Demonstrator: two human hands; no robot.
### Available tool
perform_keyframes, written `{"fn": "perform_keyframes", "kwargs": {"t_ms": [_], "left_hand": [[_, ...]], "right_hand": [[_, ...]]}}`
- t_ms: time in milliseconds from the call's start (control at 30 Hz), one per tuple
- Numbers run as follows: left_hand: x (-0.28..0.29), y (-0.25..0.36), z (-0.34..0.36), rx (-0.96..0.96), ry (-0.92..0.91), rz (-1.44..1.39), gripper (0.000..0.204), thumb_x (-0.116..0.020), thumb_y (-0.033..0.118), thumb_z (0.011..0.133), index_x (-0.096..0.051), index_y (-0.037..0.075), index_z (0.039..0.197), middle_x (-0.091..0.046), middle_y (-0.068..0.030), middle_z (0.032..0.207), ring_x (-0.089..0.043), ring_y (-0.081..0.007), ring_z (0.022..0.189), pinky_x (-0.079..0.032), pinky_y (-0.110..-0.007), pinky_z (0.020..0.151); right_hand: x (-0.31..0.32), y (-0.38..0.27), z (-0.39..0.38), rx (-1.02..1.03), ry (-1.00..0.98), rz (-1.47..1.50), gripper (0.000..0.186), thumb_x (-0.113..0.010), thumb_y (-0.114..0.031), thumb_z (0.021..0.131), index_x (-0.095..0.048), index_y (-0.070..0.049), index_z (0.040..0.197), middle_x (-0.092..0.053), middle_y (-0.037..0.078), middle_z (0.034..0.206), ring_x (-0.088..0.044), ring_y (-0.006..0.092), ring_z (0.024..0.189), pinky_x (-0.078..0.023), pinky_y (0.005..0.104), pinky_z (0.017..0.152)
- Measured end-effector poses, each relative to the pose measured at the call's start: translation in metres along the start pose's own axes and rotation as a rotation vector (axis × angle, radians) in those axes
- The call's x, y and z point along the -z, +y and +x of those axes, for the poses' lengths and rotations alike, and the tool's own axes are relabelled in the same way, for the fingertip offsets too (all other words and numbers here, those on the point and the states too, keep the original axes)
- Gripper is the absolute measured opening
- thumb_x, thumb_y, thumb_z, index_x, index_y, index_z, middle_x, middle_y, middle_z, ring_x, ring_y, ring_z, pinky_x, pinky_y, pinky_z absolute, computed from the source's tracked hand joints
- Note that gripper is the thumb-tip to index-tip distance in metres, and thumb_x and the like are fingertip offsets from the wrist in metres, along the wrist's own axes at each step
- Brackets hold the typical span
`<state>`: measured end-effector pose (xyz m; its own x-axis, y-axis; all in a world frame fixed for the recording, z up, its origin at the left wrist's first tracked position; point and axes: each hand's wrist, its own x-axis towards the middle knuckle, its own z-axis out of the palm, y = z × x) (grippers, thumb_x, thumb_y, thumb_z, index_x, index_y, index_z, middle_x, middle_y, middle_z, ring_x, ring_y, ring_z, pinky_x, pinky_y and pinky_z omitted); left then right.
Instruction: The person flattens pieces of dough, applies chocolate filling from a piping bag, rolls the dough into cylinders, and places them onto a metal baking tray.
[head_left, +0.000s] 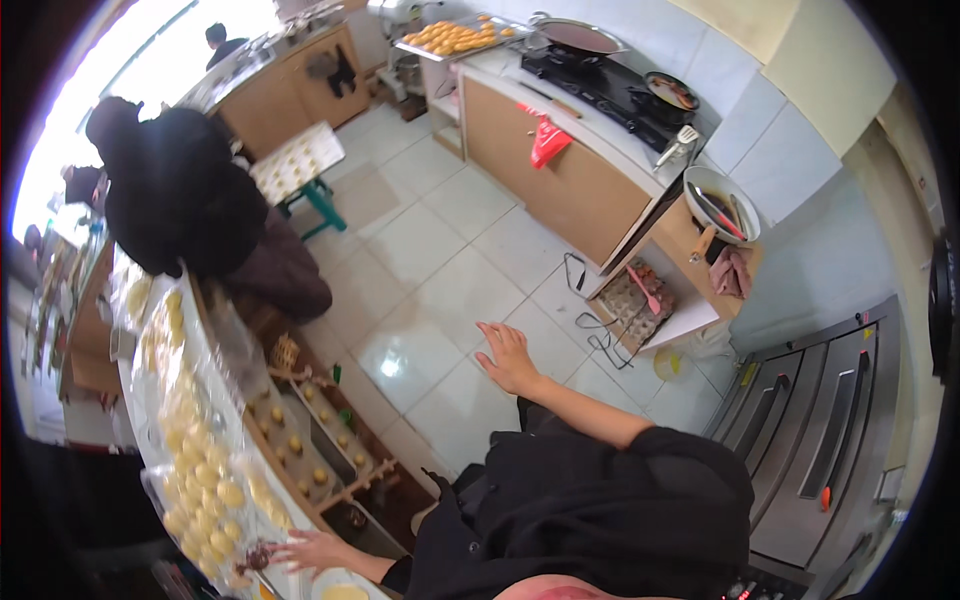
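My left hand [310, 551] lies low on the long counter [140, 400] at the lower left. Its fingertips are at a small dark brown lump [257, 558]; whether they grip it is too small to tell. Yellow dough balls [200, 480] cover the plastic-lined counter right beside it, and a pale bowl of yellow stuff [345, 592] sits just below the hand. My right hand [506, 356] is stretched out in the air over the tiled floor [430, 250], fingers apart, holding nothing.
A person in black [170, 190] bends over the far end of the counter. Trays of dough pieces [300, 440] sit on shelves under it. A deck oven [810, 440] stands at the right. Beyond are a stove counter with pans [600, 90], an egg tray [635, 300] and a green stool [320, 200].
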<state>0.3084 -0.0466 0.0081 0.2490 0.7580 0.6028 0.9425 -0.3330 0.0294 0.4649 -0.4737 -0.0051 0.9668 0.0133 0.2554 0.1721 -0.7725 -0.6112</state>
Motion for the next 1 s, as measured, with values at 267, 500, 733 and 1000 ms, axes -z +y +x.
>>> {"fn": "perform_keyframes", "kwargs": {"t_ms": [267, 500, 733, 1000], "left_hand": [[0.112, 0.311, -0.103, -0.717, -0.305, -0.901, 0.057, -0.028, 0.042, 0.093, -0.022, 0.006, 0.137, -0.021, -0.0227, 0.14, -0.025, -0.0383, 0.126, -0.021, -0.044, 0.103], [0.116, 0.461, -0.131, -0.825, -0.497, -0.908, 0.058, -0.034, 0.042, 0.092, -0.025, 0.004, 0.136, -0.026, -0.0225, 0.137, -0.028, -0.0362, 0.125, -0.026, -0.041, 0.101], [0.098, 0.669, -0.141, -0.925, -0.698, -1.009, 0.048, -0.04, 0.034, 0.092, -0.034, 0.006, 0.131, -0.045, -0.0216, 0.123, -0.045, -0.035, 0.111, -0.038, -0.039, 0.091], [0.175, 0.885, -0.186, -1.097, -0.836, -1.247, 0.042, -0.045, 0.023, 0.091, -0.038, 0.009, 0.129, -0.055, -0.0191, 0.11, -0.057, -0.0296, 0.093, -0.045, -0.036, 0.079]], "right_hand": [[0.121, 0.165, 0.036, -0.372, 0.212, -0.084, 0.037, -0.059, -0.021, 0.077, -0.052, -0.011, 0.111, -0.047, 0.011, 0.11, -0.042, 0.03, 0.105, -0.032, 0.0416, 0.091], [0.175, 0.262, 0.12, -0.469, 0.378, -0.033, 0.02, -0.064, -0.019, 0.073, -0.06, -0.012, 0.091, -0.05, 0.009, 0.107, -0.043, 0.0294, 0.106, -0.032, 0.0432, 0.09], [0.237, 0.356, 0.24, -0.594, 0.605, -0.191, 0.01, -0.067, -0.017, 0.069, -0.062, -0.015, 0.076, -0.052, 0.008, 0.101, -0.046, 0.0299, 0.1, -0.036, 0.0416, 0.086], [0.357, 0.423, 0.357, -0.596, 0.782, -0.476, 0.024, -0.066, -0.021, 0.071, -0.06, -0.016, 0.094, -0.054, 0.005, 0.1, -0.047, 0.029, 0.098, -0.036, 0.0421, 0.082]]}}
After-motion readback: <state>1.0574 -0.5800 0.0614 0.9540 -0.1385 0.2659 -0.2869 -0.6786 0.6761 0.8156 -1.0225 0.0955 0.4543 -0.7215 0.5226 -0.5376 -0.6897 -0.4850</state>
